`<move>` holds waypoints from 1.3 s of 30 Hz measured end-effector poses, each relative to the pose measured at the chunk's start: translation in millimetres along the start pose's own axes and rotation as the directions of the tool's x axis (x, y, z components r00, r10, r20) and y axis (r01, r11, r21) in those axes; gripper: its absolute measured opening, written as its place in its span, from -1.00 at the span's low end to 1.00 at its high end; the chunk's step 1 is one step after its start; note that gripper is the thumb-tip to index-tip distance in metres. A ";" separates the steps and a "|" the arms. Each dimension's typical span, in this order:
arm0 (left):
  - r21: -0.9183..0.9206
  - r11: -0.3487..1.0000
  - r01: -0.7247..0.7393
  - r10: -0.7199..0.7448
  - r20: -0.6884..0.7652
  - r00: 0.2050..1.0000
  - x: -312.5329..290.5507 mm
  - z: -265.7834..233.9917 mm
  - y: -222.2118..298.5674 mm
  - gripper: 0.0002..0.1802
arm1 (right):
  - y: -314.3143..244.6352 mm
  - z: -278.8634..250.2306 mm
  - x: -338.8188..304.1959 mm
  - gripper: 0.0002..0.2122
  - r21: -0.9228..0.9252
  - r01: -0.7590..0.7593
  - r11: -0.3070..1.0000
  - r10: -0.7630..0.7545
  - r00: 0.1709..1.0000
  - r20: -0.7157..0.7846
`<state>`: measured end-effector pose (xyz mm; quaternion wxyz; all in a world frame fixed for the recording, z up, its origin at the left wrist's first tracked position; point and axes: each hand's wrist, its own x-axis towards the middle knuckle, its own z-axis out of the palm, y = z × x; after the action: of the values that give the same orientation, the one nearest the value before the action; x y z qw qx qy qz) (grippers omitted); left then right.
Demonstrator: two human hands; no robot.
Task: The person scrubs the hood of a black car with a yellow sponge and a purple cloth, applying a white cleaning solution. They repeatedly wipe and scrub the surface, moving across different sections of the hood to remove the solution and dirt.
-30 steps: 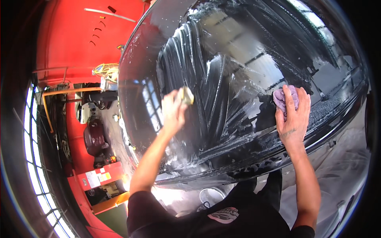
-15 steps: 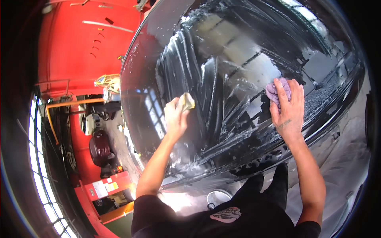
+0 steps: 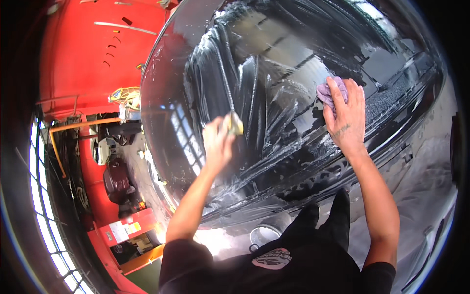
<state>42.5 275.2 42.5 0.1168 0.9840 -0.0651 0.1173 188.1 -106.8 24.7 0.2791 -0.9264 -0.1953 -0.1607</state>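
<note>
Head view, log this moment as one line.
left hand: yellow sponge on soapy black car hood | right hand: purple cloth pressed on hood

Daylight from the tall paned windows (image 3: 41, 206) at far left reflects as bright glare on the wet glossy black car hood (image 3: 274, 63). The left hand (image 3: 218, 142) is motion-blurred. Fisheye bending darkens and curves the rim.
</note>
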 end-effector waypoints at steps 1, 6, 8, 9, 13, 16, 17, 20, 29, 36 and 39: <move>-0.002 0.999 -0.046 0.045 -0.024 0.999 -18.7 -6.8 -4.6 -0.29 | -3.0 1.0 3.7 -0.34 0.030 -0.001 1.000 0.001 1.000 -0.002; 0.179 0.983 -0.026 0.059 -0.182 0.981 156.4 13.1 -61.2 -0.40 | -15.7 2.4 2.5 -0.36 0.075 0.048 0.996 -0.047 0.999 -0.012; 0.206 0.973 0.105 -0.058 -0.221 0.973 200.1 25.5 -73.8 -0.44 | -16.3 5.0 3.2 -0.37 0.079 0.069 0.995 -0.067 0.997 -0.028; 0.193 0.969 0.152 -0.118 -0.177 0.977 203.5 25.9 -59.0 -0.44 | -11.1 4.3 1.2 -0.37 0.072 0.066 0.995 -0.064 0.998 -0.024; 0.098 0.990 -0.104 0.116 -0.129 0.985 70.0 18.1 0.7 -0.28 | -1.1 -0.2 -1.4 -0.38 0.032 0.038 0.999 -0.036 0.998 -0.055; -0.016 0.993 -0.117 0.116 -0.009 0.993 -44.7 -9.5 29.8 -0.14 | -5.5 4.6 -0.1 -0.40 -0.008 0.031 0.999 -0.031 0.998 -0.061; 0.020 0.987 -0.158 0.159 -0.011 0.987 -31.8 -6.6 26.4 -0.14 | -7.4 5.4 -0.7 -0.40 0.002 0.026 1.000 -0.026 0.998 -0.057; 0.124 0.964 -0.234 0.245 -0.078 0.966 86.4 13.7 14.1 -0.23 | -6.7 2.4 0.4 -0.40 0.015 0.046 0.999 -0.044 0.996 -0.074; 0.059 0.983 -0.173 0.180 -0.143 0.973 20.2 8.3 35.6 -0.29 | -0.3 3.2 -2.6 -0.43 0.013 0.069 0.998 -0.067 0.988 -0.137; 0.089 0.961 -0.262 0.273 -0.148 0.951 23.6 10.9 48.4 -0.23 | -6.9 7.1 2.0 -0.45 0.021 0.067 0.998 -0.063 0.987 -0.145; 0.135 0.982 -0.131 0.155 -0.187 0.970 130.7 32.3 70.3 -0.35 | -22.0 13.0 0.8 -0.49 0.041 0.085 0.996 -0.078 0.987 -0.142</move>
<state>164.5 186.3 59.2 0.0535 0.9657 -0.1169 0.2257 181.3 -82.1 24.7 0.3069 -0.8973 -0.2166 -0.2319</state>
